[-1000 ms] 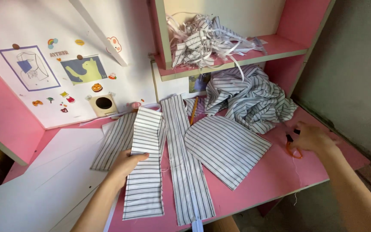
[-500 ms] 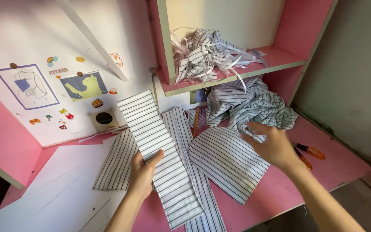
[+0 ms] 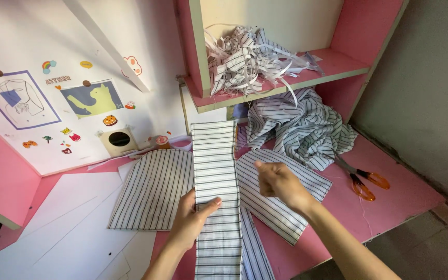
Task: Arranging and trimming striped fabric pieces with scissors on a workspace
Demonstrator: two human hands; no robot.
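Observation:
My left hand [image 3: 192, 218] grips the left edge of a long white strip of fabric with horizontal dark stripes [image 3: 214, 171], holding it up over the pink desk [image 3: 390, 207]. My right hand [image 3: 280, 182] hovers just right of the strip with its fingers curled, holding nothing that I can see. Under the strip lie other striped pieces: a wide panel [image 3: 154, 189] to the left and another panel [image 3: 281, 199] to the right beneath my right hand.
Orange-handled scissors [image 3: 365, 182] lie on the desk at the right. A crumpled heap of striped cloth [image 3: 302, 124] sits behind, and striped scraps [image 3: 250, 59] fill the pink shelf above. White paper sheets [image 3: 58, 228] cover the left. The wall carries stickers and drawings.
My left hand has lifted the long strip off the desk and turned it upright. My right hand left the scissors at the right and moved in beside the strip.

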